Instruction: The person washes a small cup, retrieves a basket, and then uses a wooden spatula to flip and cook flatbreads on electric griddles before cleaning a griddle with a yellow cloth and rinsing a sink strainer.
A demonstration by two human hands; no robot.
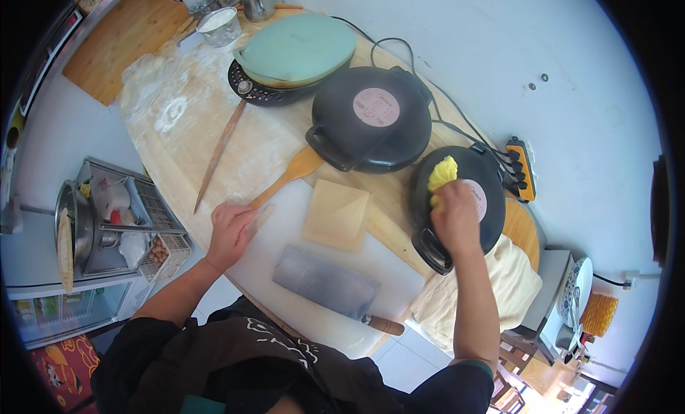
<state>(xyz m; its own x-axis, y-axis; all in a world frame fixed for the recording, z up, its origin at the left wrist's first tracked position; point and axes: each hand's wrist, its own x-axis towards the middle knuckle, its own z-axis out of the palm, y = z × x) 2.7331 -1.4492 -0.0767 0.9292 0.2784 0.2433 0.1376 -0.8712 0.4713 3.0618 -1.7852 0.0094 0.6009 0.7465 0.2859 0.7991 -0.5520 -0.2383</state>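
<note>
My right hand (455, 213) presses a yellow cloth (443, 174) onto the lid of the nearer black electric griddle (484, 235). My left hand (233, 232) rests at the handle end of a wooden spatula (302, 164); whether its fingers grip the handle is not clear. The spatula's blade reaches the front of the second black electric griddle (342, 130). A square brown paper bag (337, 216) lies at the edge of a white cutting board (262, 264). Nearer me, a cleaver (326, 280) lies flat on that board, its wooden handle pointing right.
A tapered rolling pin (219, 154) lies on the floured wooden worktop (160, 141). Behind it stand a green-lidded griddle (299, 47) and a tub of flour (219, 28). Cables run to a power strip (522, 168) by the wall. Cream cloth (514, 285) hangs at the right.
</note>
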